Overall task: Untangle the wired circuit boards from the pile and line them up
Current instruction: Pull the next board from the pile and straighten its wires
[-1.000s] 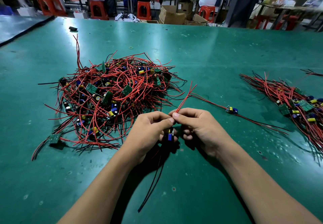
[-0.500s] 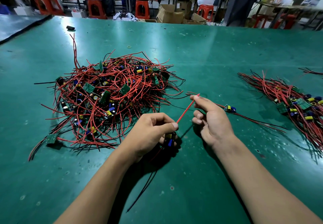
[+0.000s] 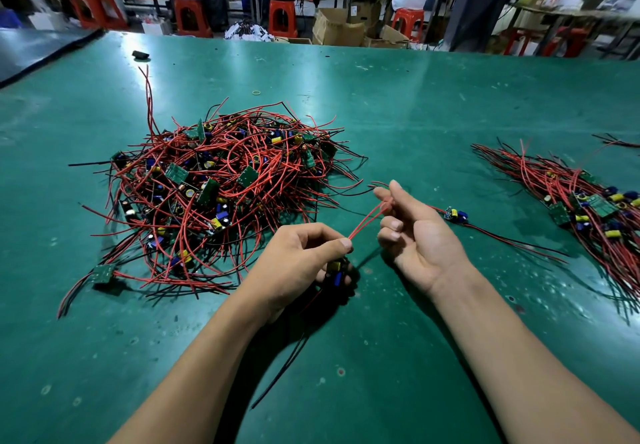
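Two thin red wires [image 3: 367, 222] run taut between your hands: your left hand [image 3: 301, 263] grips the small board [image 3: 336, 272], your right hand [image 3: 420, 235] pinches their ends; tangled pile [image 3: 221, 194] at ten o'clock.

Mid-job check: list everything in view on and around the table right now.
tangled pile: one, red and black wires, green boards, left-centre of table.
lined-up bundle: one, same colours, far right.
loose board: one, blue and yellow parts, just right of the right hand.
held board: one, blue and yellow parts, in left hand.
red wires: two, red, stretched between the hands.
black object: one, black, far left of table.
rubber band: one, yellowish, beyond the pile.
table: one, green.
stools: several, orange, background.
left hand: one, grips held board.
right hand: one, pinches red wires.
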{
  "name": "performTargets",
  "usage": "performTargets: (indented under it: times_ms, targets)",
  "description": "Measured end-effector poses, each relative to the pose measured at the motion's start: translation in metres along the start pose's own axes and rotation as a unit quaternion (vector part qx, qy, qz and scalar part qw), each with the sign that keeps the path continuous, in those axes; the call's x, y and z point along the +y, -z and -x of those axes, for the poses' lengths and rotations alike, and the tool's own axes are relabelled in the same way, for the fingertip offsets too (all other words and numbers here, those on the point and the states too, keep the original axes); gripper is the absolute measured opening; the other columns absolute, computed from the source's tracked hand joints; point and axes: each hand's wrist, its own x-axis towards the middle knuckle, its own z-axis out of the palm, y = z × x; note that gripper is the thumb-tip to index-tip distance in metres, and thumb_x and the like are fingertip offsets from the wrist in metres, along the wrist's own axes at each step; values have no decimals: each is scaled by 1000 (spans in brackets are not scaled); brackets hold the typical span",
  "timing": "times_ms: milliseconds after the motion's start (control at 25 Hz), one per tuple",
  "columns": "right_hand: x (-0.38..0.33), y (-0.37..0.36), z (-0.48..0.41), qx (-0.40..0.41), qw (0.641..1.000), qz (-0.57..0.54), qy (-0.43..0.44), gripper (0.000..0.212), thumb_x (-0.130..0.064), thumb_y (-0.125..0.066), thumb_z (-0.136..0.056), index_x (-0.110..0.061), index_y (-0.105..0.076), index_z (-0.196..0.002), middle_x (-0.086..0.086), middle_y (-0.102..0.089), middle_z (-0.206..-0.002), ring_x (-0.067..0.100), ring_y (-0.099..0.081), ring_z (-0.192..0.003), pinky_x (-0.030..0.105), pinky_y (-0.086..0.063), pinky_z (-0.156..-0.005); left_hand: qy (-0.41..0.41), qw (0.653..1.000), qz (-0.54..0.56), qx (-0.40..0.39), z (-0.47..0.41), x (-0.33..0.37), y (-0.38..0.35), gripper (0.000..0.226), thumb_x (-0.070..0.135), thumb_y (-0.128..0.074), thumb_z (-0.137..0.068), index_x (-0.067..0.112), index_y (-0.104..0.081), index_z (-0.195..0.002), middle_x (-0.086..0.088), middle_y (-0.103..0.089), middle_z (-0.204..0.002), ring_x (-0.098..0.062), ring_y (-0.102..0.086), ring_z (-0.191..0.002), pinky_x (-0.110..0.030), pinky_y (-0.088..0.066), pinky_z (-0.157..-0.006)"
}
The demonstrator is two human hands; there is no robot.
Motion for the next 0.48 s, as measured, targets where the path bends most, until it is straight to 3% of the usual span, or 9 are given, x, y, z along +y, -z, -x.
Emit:
performTargets:
  times_ms: [120,240,400,480]
  targets:
    - [4,0,0,7,997,67,21,51,-37,-78,-72,-4,-66,-110,-4,-53,-63,4,-36,-43,16,-30,-37,37,993,114,20,1,4,-3,32,27,-60,-95,-3,-67,-97,-18,-71,-78,-23,-70,-61,-22,-53,-50]
    - [5,1,0,23,995,91,31,63,-41,-80,-67,-3,-65,-115,-2,-57,-68,5,-39,-44,16,-32,-38,72,981,181,22,-1,9,-2,49,47,-46,-97,2,-66,-104,-21,-74,-94,-27,-72,-74,-28,-56,-57]
    - [11,-1,9,7,973,222,69,52,-51,-80,-66,-12,-65,-99,-2,-53,-70,8,-42,-48,21,-35,-41,81,976,203,2,-4,10,1,68,63,-28,-94,9,-67,-110,-16,-72,-109,-29,-68,-95,-31,-54,-73]
    - [19,-4,17,-4,924,357,135,43,-52,-82,-71,-19,-59,-86,-3,-55,-70,10,-47,-54,26,-40,-50,76,971,222,-38,-3,9,0,76,68,-25,-91,10,-68,-115,-14,-71,-114,-27,-67,-100,-34,-52,-82]
